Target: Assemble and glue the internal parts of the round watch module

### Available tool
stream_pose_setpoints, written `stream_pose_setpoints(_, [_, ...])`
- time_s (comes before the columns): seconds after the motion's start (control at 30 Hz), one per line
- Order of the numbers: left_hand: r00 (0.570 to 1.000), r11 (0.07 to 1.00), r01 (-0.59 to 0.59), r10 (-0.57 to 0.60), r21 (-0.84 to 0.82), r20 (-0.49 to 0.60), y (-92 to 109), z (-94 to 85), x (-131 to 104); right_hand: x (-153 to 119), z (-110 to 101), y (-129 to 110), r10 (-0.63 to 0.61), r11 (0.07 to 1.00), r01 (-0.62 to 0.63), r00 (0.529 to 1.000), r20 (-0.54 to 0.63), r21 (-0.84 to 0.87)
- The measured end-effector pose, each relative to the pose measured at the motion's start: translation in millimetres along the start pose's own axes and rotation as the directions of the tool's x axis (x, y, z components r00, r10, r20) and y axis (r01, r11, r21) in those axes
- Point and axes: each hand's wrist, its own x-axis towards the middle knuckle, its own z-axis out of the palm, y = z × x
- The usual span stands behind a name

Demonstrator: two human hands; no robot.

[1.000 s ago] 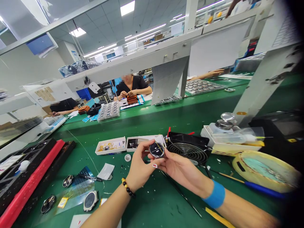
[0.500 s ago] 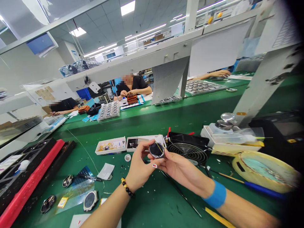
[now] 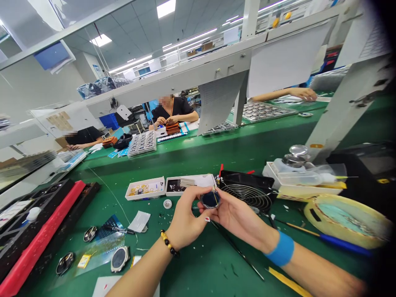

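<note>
Both hands hold one round dark watch-like case point(image 3: 210, 199) above the green bench. My left hand point(image 3: 185, 216), with a beaded bracelet at the wrist, grips its left side between thumb and fingers. On its right side the fingers of my right hand point(image 3: 238, 214) are closed; a blue band wraps that wrist. A small white tag with a red mark point(image 3: 207, 219) hangs just under the case. Behind the hands are a white box point(image 3: 204, 180) and a black fan point(image 3: 247, 194).
Watch parts point(image 3: 119, 259) lie at the lower left beside a black tray with a red edge point(image 3: 43, 235). A yellow round dish point(image 3: 349, 218) and a blue-handled tool point(image 3: 343, 244) are at right. Co-workers sit across the bench.
Both hands and the round case have moved slightly right and down, and the case is tilted differently. A co-worker's arm at the back right has reached farther right.
</note>
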Motion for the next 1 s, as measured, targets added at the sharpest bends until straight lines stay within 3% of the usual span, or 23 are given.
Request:
stream_pose_setpoints(0.43, [0.998, 0.997, -0.058, 0.058, 0.054, 0.013, -8.2, -0.8, -1.0, 1.4, -1.8, -0.4, -0.009, 1.000, 0.008, 1.000, -0.010, -0.024])
stream_pose_setpoints(1.0, [1.000, 0.999, 0.002, -0.003, 0.048, 0.009, -11.0, -0.2, -0.2, 1.0, 1.3, 0.0, 0.011, 0.999, -0.013, 0.999, -0.039, -0.036])
